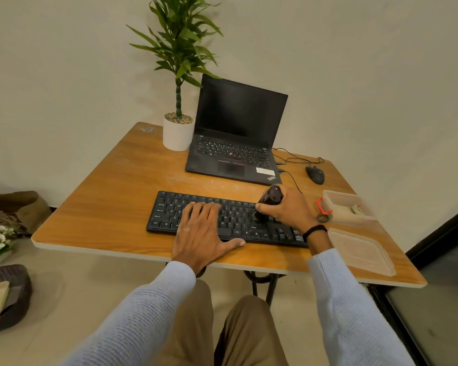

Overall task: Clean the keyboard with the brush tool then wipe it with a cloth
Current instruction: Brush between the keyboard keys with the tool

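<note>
On the counter (103, 207), the left grip (204, 233) rests released, flat on the keyboard (167, 210). Now the right grip (288, 210) grasps the brush (271, 195), bristles down on the keys.

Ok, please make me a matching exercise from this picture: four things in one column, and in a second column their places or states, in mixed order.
Column one:
1. left hand
2. brush tool
3. mouse
4. white plant pot

Column two:
A. lies to the right of the laptop
B. stands to the left of the laptop
C. rests flat on the keyboard
D. is gripped by the right hand, tip down on the keys

Right pairs: 1-C, 2-D, 3-A, 4-B.
</note>
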